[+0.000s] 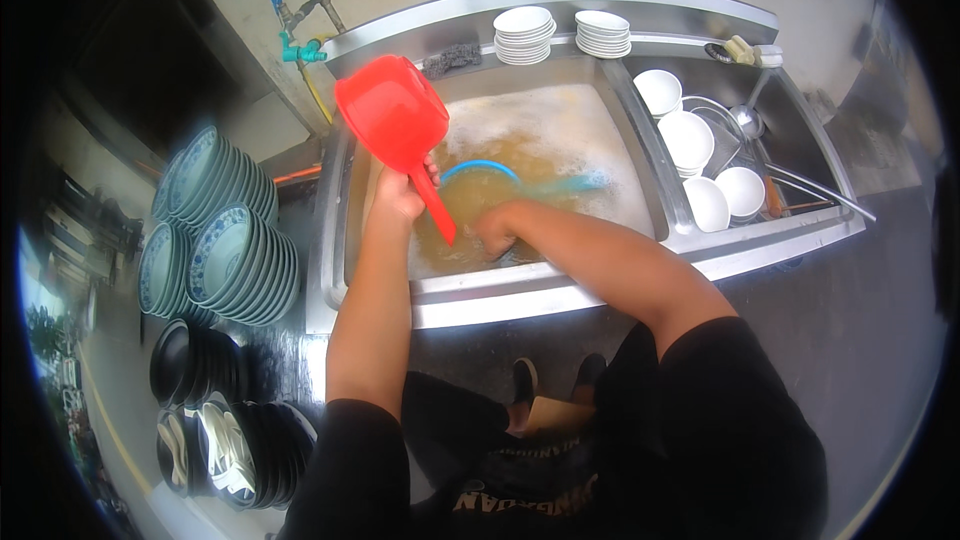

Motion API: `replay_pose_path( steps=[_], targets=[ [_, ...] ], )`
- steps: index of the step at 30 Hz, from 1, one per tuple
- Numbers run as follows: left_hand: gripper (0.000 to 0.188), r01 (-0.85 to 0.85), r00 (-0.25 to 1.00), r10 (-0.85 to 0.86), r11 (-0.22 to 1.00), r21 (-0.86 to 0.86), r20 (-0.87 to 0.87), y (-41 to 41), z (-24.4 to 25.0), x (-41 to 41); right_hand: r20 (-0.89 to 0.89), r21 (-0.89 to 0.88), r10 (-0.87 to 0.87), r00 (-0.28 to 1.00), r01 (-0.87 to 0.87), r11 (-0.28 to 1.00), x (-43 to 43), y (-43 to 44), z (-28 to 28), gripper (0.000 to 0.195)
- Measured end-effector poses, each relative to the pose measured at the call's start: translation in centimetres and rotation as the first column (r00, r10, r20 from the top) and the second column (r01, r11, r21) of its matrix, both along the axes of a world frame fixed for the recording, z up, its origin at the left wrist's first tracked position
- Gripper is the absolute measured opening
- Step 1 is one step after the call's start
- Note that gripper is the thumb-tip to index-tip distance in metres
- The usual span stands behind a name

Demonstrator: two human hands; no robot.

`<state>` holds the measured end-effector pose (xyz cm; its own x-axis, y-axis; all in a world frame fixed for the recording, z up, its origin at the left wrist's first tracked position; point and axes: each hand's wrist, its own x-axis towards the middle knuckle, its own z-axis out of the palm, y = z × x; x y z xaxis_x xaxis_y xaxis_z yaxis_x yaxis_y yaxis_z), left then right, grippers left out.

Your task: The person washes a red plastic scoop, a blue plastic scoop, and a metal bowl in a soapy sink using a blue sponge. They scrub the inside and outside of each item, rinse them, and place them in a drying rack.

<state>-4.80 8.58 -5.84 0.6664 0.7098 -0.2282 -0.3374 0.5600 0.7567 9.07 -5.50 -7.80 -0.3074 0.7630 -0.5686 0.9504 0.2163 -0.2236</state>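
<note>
My left hand (pixel 401 191) grips the handle of a red plastic water dipper (pixel 394 112), raised over the left side of a stainless steel sink (pixel 510 313). The dipper's bowl points away from me and its underside faces up towards my view. Cloudy, foamy brownish water (pixel 555 109) fills the basin. My right hand (pixel 495 231) is partly under the water near the front wall, so its fingers are hidden and I cannot tell what they hold. Just beyond it, a curved blue rim (pixel 480 163) breaks the surface, with a blurred teal shape (pixel 566 184) to its right.
Small white dishes (pixel 523 34) stand stacked on the back ledge beside a dark scouring pad (pixel 452 58). White bowls (pixel 686 139) and a metal ladle (pixel 748 118) occupy the right basin. Left are patterned bowls (pixel 221 259), black dishes (pixel 191 364), white spoons (pixel 225 446) and a tap (pixel 304 51).
</note>
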Motion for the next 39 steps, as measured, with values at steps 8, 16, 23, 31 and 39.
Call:
replay_pose_path(
  steps=[8, 16, 23, 31, 39],
  targets=[
    [0.027, -0.053, 0.998, 0.054, 0.998, -0.035, 0.027, 0.7, -0.9, -0.3, -0.53, 0.16, -0.32, 0.785, 0.464, 0.872, 4.2, -0.1, 1.8, 0.058],
    [0.026, -0.015, 0.982, 0.027, 0.998, -0.066, 0.189, 0.2, 0.5, 0.0, -0.167, 0.309, -0.277, 0.946, 0.317, 0.897, 3.6, -0.5, 0.0, 0.066],
    [0.027, -0.061, 0.962, 0.081, 0.995, -0.083, 0.262, 0.5, 0.9, 0.3, -0.283, 0.171, -0.272, 0.92, 0.328, 0.929, 5.0, 0.0, 0.1, 0.058],
    [0.021, -0.053, 0.931, 0.016, 0.994, 0.092, 0.364, 0.1, 0.0, 1.2, -0.874, 0.157, -0.189, 0.448, 0.628, 0.762, 0.8, -1.8, 8.3, 0.036],
    [0.021, -0.138, 0.891, 0.167, 0.985, -0.1, 0.422, 1.3, -1.0, 0.5, -0.881, 0.123, -0.259, 0.395, 0.722, 0.681, 0.7, -0.1, 3.8, 0.041]
  ],
)
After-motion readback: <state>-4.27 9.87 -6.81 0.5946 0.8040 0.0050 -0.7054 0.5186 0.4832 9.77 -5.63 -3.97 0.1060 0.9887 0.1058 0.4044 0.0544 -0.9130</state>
